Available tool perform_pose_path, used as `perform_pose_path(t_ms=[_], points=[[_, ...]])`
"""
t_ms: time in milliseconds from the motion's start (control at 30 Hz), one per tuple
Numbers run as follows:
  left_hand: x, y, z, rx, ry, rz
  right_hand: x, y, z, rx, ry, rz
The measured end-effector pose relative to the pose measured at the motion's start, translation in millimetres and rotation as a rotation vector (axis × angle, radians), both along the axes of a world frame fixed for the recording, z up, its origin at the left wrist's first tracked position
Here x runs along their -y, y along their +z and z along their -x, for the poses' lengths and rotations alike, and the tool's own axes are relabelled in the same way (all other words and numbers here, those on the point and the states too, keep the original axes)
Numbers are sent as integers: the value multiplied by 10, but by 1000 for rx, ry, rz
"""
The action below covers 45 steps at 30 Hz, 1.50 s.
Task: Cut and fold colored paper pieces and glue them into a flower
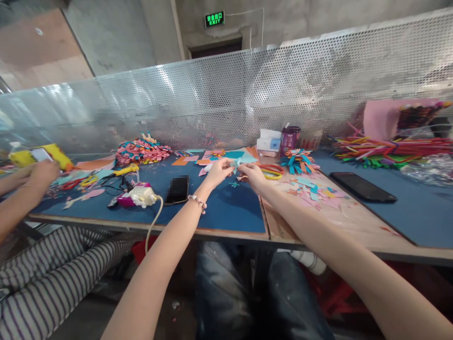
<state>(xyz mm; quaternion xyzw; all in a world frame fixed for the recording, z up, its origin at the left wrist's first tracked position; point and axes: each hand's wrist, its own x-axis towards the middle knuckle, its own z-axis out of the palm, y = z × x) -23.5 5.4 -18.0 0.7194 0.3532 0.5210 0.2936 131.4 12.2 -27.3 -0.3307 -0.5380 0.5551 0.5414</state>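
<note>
Left hand [221,173] and right hand [252,175] both clamped on the light teal paper piece [237,165], fingertips close together, piece held just above the blue worktop [226,212] near its far side. Small teal cutout [234,184] lies on the worktop just below the hands; scissors [272,173] with red and yellow handles sit just right of the right hand, blue-and-orange paper bundle [299,161] beyond them. Phone [177,190] lies left of the left forearm, power strip [138,195] further left.
</note>
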Motion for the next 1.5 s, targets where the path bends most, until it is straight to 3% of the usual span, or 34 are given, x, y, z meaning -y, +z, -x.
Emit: perform_pose_path(t_ms=[667, 833, 1033, 1167, 1367, 1500], points=[[80, 63, -22, 33, 24, 35, 37, 16, 29, -14, -18, 9], [38, 45, 3, -2, 65, -24, 112, 34, 42, 30, -27, -37], [18, 27, 13, -58, 29, -61, 216, 61, 98, 63, -15, 4], [43, 35, 9, -26, -33, -25, 220, 53, 120, 100, -37, 21], [42, 17, 31, 76, 20, 41, 213, 19, 131, 124, -61, -23], [27, 6, 31, 104, -20, 117, 174, 0, 119, 200, -115, -92]])
